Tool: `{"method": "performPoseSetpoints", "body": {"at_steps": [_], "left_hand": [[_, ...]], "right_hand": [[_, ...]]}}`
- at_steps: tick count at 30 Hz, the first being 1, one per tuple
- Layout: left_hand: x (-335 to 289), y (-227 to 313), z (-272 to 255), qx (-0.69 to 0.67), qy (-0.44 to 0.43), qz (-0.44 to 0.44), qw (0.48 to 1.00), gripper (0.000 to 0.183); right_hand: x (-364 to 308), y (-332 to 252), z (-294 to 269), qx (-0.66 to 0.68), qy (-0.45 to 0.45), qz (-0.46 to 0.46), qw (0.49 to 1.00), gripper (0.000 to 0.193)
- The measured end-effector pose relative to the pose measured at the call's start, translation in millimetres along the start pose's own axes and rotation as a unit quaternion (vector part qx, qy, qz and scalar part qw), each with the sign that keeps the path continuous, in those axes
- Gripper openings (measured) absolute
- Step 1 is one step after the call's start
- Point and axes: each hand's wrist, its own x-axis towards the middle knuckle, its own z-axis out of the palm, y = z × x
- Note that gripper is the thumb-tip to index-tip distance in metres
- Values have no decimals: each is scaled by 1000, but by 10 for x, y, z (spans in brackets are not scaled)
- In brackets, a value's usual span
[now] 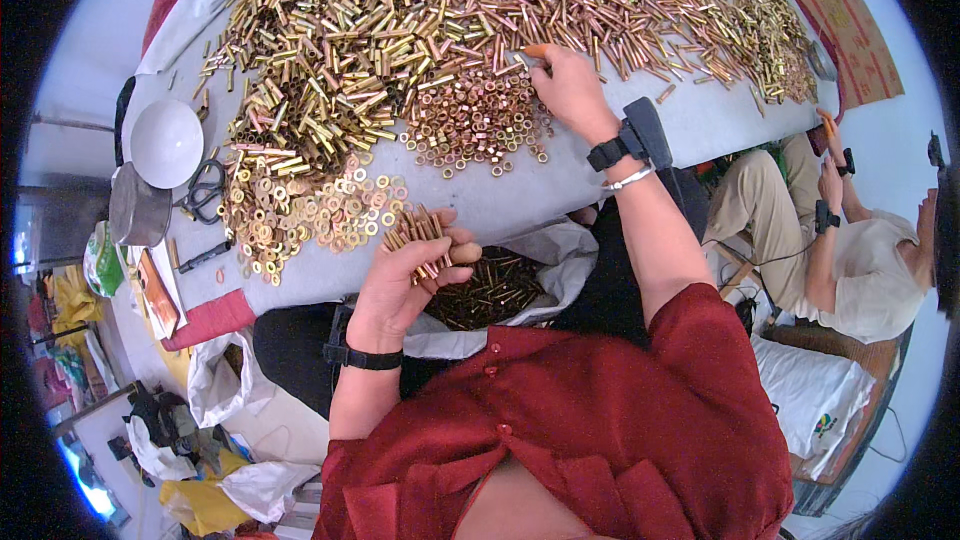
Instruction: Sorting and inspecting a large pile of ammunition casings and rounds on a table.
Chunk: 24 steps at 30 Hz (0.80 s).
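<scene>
My left hand (425, 255) is closed around a bunch of slim brass-coloured bolts (418, 230), held upright near the table's front edge. Just below it, a white sack (568, 250) holds many darker, brassy bolts (490, 290). My right hand (572, 90) is over the right edge of the heap of hex nuts (475, 120); its index finger, in an orange finger cover, stretches left, apart from the thumb. Nothing shows between them, though the other fingers are partly hidden. Flat washers (310, 208) are spread left of my left hand. Metal sleeves (330, 60) lie heaped beyond them.
Long cone-ended bolts (600, 0) cover the far side of the grey-covered table (520, 198). A white bowl (167, 144), a dark round container (140, 205), black scissors (206, 190) and a marker (205, 257) lie at left. Another person (850, 250) sits at the right.
</scene>
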Motion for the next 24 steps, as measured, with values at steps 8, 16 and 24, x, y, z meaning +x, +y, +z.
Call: {"method": "performPoseSetpoints", "body": {"at_steps": [8, 16, 24], "left_hand": [[3, -4, 17, -1, 32, 49, 998, 37], [26, -22, 13, -3, 10, 57, 998, 28], [26, -87, 11, 52, 19, 102, 993, 20]], "right_hand": [[12, -106, -66, 12, -92, 86, 992, 26], [-132, -167, -46, 29, 72, 16, 997, 23], [-723, -909, -257, 143, -70, -203, 966, 22]]}}
